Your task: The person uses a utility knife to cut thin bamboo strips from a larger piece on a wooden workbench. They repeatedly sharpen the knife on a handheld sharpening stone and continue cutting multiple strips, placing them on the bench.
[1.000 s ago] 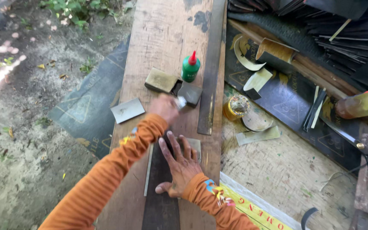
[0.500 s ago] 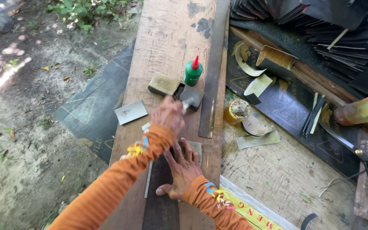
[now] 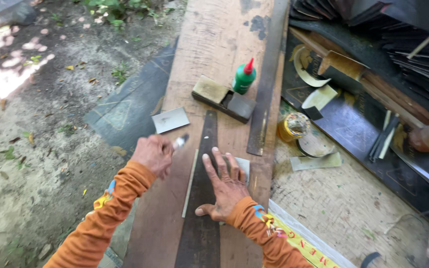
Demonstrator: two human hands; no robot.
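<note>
My left hand (image 3: 152, 155) is closed around a small brush with a pale tip (image 3: 180, 142), held just left of a long dark tapered strip (image 3: 202, 218) lying on a wooden plank (image 3: 214, 39). Flat on that strip lies my right hand (image 3: 223, 184), fingers spread and pressing down. A thin pale sliver (image 3: 190, 182) lies alongside the strip's left edge. Beyond the strip's tip sits a rectangular block (image 3: 222, 98), and behind it stands a green glue bottle with a red cap (image 3: 245, 77).
A small grey sheet (image 3: 171, 120) lies left of the strip's tip. A second long dark strip (image 3: 268, 74) runs along the plank's right edge. An open yellow tin (image 3: 294, 126) and its lid (image 3: 315, 144) sit to the right, with dark slats stacked behind. Bare ground lies to the left.
My left hand has drawn back from the block toward me and to the left with the brush. My right hand has stayed flat on the dark strip.
</note>
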